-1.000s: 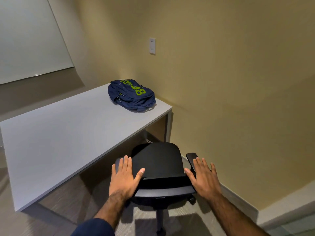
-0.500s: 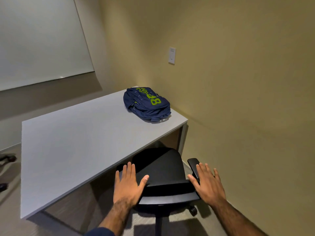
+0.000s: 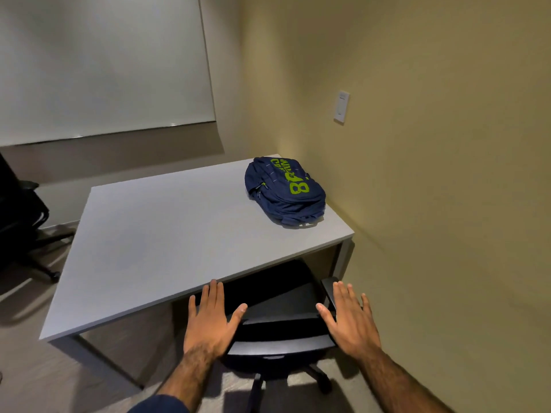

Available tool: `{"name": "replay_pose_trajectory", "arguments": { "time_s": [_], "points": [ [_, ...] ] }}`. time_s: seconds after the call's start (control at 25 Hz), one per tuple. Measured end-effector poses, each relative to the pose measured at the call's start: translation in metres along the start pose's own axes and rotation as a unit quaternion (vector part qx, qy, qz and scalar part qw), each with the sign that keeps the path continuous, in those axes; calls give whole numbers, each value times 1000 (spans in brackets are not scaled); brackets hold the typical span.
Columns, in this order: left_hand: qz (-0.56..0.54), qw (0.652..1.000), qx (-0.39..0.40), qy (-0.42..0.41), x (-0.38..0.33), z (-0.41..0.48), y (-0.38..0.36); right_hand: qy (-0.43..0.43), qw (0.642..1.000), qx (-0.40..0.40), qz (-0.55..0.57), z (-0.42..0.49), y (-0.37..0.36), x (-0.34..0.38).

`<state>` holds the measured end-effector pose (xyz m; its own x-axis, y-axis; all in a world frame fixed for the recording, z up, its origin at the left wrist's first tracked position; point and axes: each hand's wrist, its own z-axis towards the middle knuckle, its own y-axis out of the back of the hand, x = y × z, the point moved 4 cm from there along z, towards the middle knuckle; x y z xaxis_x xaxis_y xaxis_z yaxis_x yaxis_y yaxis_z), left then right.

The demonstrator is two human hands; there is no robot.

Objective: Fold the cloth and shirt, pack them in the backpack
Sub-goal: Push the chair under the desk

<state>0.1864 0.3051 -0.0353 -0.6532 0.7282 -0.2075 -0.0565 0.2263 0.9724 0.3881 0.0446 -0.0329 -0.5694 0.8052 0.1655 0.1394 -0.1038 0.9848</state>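
Packing not yet starting: navy backpack (image 3: pixel 284 192) lying at desk's (image 3: pixel 167 239) far corner.
Resting left hand (image 3: pixel 213 320) and right hand (image 3: pixel 348 320), fingers spread, gripping nothing, on office chair (image 3: pixel 283 338) back; seeing neither cloth nor shirt.

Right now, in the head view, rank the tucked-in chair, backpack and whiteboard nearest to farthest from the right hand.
1. tucked-in chair, just beneath the right hand.
2. backpack, on the table's far right corner.
3. whiteboard, on the far wall.
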Motion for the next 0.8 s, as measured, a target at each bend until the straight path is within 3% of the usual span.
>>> {"name": "replay_pose_trajectory", "arguments": {
  "time_s": [0.36,0.8],
  "points": [
    [-10,998,-10,63,-30,21,-3,61,998,17,2,61,9,-22],
    [-38,996,-27,75,-41,53,1,79,995,55,-25,119,14,-24]
  ]
}}
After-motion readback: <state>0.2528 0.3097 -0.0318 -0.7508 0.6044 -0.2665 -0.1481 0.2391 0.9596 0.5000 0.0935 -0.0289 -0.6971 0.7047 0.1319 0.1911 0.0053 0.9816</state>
